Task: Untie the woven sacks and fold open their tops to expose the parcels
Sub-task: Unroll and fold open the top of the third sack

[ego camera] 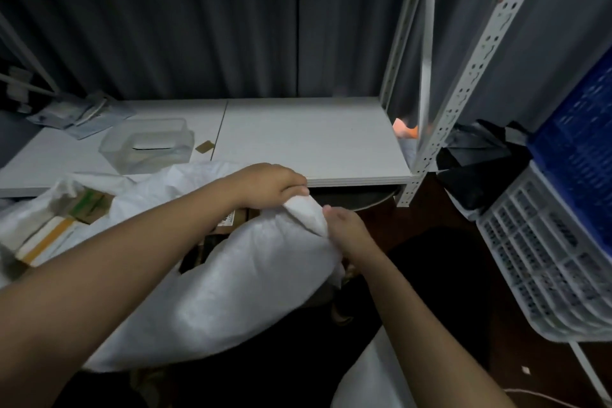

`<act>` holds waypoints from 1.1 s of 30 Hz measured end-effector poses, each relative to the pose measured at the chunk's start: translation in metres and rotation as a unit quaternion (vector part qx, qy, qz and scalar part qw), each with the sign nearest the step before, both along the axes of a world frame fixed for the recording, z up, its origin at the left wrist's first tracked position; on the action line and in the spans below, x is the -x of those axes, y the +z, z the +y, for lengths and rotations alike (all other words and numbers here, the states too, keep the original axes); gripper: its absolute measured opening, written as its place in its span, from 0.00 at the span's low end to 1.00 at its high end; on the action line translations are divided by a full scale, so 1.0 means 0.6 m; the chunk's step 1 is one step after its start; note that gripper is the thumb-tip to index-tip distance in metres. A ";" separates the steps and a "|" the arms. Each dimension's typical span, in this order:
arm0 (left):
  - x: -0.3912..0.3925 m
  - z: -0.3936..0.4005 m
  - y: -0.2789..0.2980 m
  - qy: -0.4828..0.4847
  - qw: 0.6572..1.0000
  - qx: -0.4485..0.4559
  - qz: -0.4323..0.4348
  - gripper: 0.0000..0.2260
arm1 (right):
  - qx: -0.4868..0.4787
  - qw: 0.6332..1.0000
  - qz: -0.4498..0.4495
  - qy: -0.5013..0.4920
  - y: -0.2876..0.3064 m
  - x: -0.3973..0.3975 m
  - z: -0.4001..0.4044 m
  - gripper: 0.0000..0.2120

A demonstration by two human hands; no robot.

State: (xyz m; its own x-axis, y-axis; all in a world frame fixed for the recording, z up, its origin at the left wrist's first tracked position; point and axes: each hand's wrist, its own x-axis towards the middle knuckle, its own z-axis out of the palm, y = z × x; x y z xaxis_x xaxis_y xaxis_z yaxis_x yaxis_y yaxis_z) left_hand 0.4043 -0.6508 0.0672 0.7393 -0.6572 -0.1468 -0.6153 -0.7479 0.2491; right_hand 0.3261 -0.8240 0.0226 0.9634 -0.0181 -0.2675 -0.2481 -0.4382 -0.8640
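A large white woven sack (231,281) lies in front of me, below the shelf edge. My left hand (268,185) grips the sack's top corner from above. My right hand (344,228) pinches the same bunched corner from the right side. Behind the sack, cardboard parcels (231,222) show through a gap. At the left, another white sack (29,209) stands open with boxed parcels (56,235) exposed inside. A third white sack (364,381) shows at the bottom, partly behind my right forearm.
A low white shelf board (298,139) carries a clear plastic tub (149,146) and some packets (76,116). A perforated metal upright (463,83) stands at the right. Beyond it are a white crate (546,258), a blue crate (583,129) and a black bag (477,162).
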 end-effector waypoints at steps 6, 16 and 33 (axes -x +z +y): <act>-0.022 -0.017 -0.006 0.059 0.993 0.098 0.017 0.17 | 0.013 0.990 -0.135 -0.049 -0.027 0.003 0.041 0.11; -0.038 0.008 -0.029 0.119 0.992 0.047 -0.010 0.29 | 0.125 0.978 -0.153 0.070 -0.010 -0.029 0.016 0.18; -0.061 0.046 -0.025 0.211 0.950 0.204 0.108 0.27 | -0.011 0.968 -0.169 0.186 -0.026 -0.089 0.053 0.16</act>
State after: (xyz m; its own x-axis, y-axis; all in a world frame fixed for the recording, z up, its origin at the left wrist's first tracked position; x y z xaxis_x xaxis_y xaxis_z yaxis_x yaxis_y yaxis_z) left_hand 0.4407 -0.6232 0.0524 0.9307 -0.3447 -0.1224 -0.1841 -0.7305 0.6576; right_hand 0.3793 -0.7924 0.0070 0.9349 0.3482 0.0687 0.2221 -0.4231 -0.8784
